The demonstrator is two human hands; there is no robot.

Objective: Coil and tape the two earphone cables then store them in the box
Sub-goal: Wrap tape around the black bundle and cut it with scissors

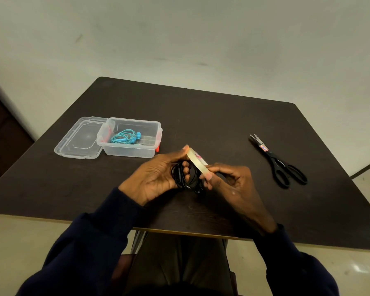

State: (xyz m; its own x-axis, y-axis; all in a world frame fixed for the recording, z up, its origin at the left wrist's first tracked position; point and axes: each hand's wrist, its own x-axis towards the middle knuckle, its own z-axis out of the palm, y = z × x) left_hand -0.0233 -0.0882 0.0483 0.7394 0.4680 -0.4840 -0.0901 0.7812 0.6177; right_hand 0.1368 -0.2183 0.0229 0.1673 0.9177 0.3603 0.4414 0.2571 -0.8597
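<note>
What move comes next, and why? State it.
Probably pull a strip from the tape roll, pinched by the right hand: the left hand holds the black coil with no tape visible, and the teal earphones already lie in the box.

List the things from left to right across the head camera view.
In order: clear plastic lid, clear plastic box holding turquoise earphones, left hand, black coiled earphone cable, right hand, black-handled scissors. The clear tape roll overlaps the cable, so it is omitted.
</note>
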